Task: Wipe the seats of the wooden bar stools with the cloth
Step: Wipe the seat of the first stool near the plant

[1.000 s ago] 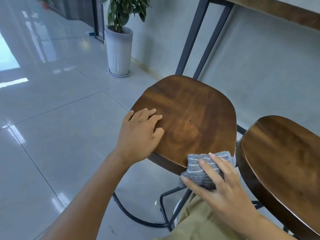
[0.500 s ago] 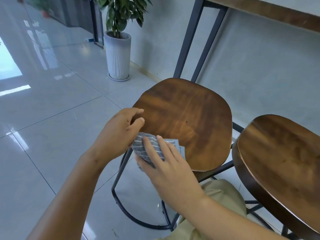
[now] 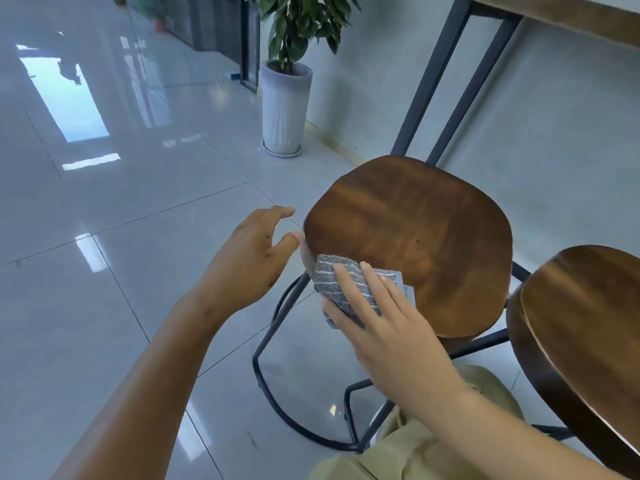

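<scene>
Right hand: my right hand [image 3: 388, 317] lies flat on the cloth [image 3: 343, 289], fingers straight and a little spread, pressing it down onto the near-left edge of the seat
Left hand: my left hand [image 3: 242, 265] hangs in the air just beside the seat's left rim, fingers loosely spread and holding nothing; I cannot tell whether the thumb tip touches the wood
Cloth, where: folded into a thick grey pad with pale stripes, half on the near stool seat [image 3: 412, 244] and half draped over its edge
Cloth, handling: I judge it soft, light and limp, likely to bunch or slide off the rim unless I keep my palm over its middle; a flat press should suit it better than a pinch
Seat, handling: hard, smooth, glossy dark wood with a slight dish, so the cloth should glide easily; the stool on its thin metal frame [image 3: 273, 327] may shift under a hard push, and I would steady it at the left rim
Count, stools: two in view, the one under my hand and a second stool seat [image 3: 585, 327] at the right, partly cut off
Count, cloths: one
Count, other: one potted plant [image 3: 287, 98] on the tiled floor [image 3: 104, 254], one counter [image 3: 554, 19] above
</scene>
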The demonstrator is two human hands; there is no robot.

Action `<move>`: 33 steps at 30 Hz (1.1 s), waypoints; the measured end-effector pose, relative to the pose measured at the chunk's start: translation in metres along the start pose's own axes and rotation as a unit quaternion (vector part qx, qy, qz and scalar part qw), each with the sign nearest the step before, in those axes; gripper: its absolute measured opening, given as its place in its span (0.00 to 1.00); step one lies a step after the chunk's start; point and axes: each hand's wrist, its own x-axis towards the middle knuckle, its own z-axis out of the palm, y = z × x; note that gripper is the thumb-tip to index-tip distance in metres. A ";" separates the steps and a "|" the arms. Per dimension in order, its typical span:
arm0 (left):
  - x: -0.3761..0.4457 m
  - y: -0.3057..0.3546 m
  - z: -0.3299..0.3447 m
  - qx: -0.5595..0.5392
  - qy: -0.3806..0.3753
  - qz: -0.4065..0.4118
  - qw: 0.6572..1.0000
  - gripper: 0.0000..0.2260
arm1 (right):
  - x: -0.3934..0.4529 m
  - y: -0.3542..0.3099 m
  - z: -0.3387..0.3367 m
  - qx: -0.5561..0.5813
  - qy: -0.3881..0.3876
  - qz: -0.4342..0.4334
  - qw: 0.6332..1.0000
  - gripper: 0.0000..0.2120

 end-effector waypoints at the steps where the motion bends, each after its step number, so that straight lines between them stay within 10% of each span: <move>1: -0.001 -0.004 -0.001 -0.003 0.001 -0.005 1.000 0.20 | -0.003 0.002 0.000 -0.007 -0.003 -0.005 1.000 0.39; 15: 0.003 -0.035 -0.017 -0.011 0.019 -0.041 0.999 0.20 | 0.108 -0.005 -0.033 0.079 -0.056 0.019 0.995 0.21; 33: -0.001 -0.038 -0.021 -0.026 0.019 -0.050 0.998 0.19 | 0.204 0.043 -0.014 0.193 -0.163 0.106 0.962 0.25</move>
